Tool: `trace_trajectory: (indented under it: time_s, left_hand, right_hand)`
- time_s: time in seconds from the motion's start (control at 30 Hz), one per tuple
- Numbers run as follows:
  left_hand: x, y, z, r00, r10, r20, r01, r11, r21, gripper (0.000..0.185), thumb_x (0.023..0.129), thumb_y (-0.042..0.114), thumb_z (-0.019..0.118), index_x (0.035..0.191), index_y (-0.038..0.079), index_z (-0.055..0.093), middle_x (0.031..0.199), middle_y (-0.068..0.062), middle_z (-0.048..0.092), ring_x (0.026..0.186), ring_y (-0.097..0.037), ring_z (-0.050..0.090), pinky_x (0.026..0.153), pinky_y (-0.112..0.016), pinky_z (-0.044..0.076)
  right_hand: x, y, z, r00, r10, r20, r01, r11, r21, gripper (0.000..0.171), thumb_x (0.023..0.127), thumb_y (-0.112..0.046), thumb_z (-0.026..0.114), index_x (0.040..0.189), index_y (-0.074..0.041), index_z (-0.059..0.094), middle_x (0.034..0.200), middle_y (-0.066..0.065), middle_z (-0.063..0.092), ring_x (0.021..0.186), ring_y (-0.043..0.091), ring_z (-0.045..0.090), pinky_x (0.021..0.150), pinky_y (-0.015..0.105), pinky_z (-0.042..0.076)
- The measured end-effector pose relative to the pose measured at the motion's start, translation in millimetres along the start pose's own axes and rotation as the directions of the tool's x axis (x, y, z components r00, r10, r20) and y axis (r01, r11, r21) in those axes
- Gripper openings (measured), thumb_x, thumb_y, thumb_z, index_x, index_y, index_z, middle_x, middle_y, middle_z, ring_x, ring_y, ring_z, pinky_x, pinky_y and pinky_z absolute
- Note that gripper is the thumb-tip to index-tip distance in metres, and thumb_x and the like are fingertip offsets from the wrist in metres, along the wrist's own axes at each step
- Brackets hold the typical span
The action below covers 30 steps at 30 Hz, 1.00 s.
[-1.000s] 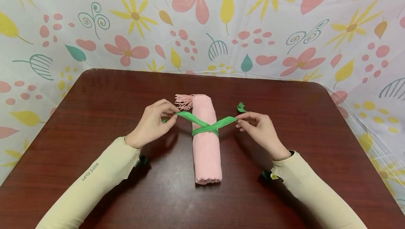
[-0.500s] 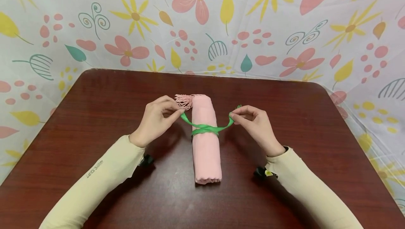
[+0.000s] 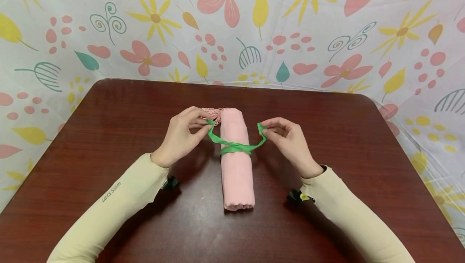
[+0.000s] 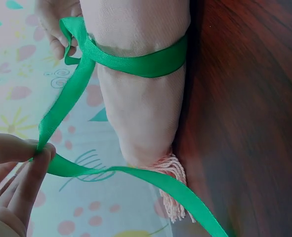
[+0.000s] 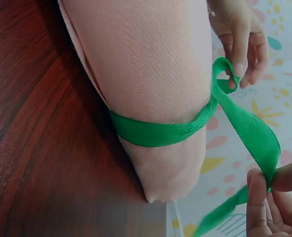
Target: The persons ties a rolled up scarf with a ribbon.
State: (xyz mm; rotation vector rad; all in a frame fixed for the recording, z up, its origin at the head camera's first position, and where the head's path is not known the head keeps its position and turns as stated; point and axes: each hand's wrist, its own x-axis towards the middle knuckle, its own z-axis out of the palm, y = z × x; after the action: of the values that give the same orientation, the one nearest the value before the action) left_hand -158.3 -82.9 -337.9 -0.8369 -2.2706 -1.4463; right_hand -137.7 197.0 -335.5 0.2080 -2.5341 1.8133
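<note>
A rolled pink cloth [image 3: 236,162] with a fringe at its far end lies lengthwise mid-table. A green ribbon [image 3: 235,148] goes round its middle and crosses on top. My left hand [image 3: 183,136] pinches the ribbon's left end beside the fringe. My right hand [image 3: 287,140] pinches the right end just right of the roll. In the left wrist view the ribbon [image 4: 136,64] bands the cloth [image 4: 141,113], with thumb and finger [image 4: 22,158] pinching a strand. In the right wrist view the ribbon [image 5: 160,131] wraps the cloth [image 5: 141,64], and fingertips [image 5: 264,197] pinch its end.
The dark red-brown table [image 3: 109,109] has rounded far corners. A flowered sheet [image 3: 232,25] hangs behind and to the sides. Cream sleeves [image 3: 109,206] cover both forearms.
Both hands have moved inward and slightly away from me, toward the roll. The ribbon ends, stretched straight a second ago, now hang slack and curve up.
</note>
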Motion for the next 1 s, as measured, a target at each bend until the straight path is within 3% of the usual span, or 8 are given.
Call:
trace_trajectory:
  time_s: [0.4,0.7,1.0]
  left_hand:
    - [4.2,4.7,4.1,0.996,0.079,0.033,-0.077,0.996,-0.047,0.035,0.082,-0.011,0.066,0.113,0.005,0.062,0.114,-0.007,0.06,0.095,-0.02,0.067,0.082,-0.025,0.054]
    - [6.4,11.7,8.5,0.987,0.127,0.099,-0.121,0.99,-0.072,0.039,0.084,-0.011,0.062,0.12,0.004,0.057,0.121,-0.007,0.056,0.102,-0.018,0.066,0.084,-0.026,0.054]
    - [9.4,15.3,13.5,0.978,0.165,0.126,-0.151,0.982,-0.112,0.041,0.086,-0.013,0.057,0.125,0.001,0.054,0.128,-0.011,0.054,0.106,-0.021,0.065,0.089,-0.026,0.052]
  right_hand:
    - [2.9,-10.8,9.3,0.995,-0.046,0.091,0.041,0.998,0.051,0.02,0.094,-0.007,0.058,0.112,-0.003,0.066,0.111,0.004,0.068,0.09,0.013,0.067,0.068,0.024,0.052]
    - [5.4,-17.4,21.5,0.987,-0.03,0.159,0.024,0.999,0.037,0.02,0.093,-0.012,0.062,0.111,-0.006,0.067,0.117,0.007,0.065,0.09,0.022,0.067,0.074,0.034,0.055]
    - [7.5,-21.2,30.5,0.98,0.013,0.199,-0.031,0.996,0.089,0.022,0.09,-0.011,0.065,0.111,-0.005,0.067,0.11,0.007,0.068,0.093,0.022,0.068,0.079,0.028,0.053]
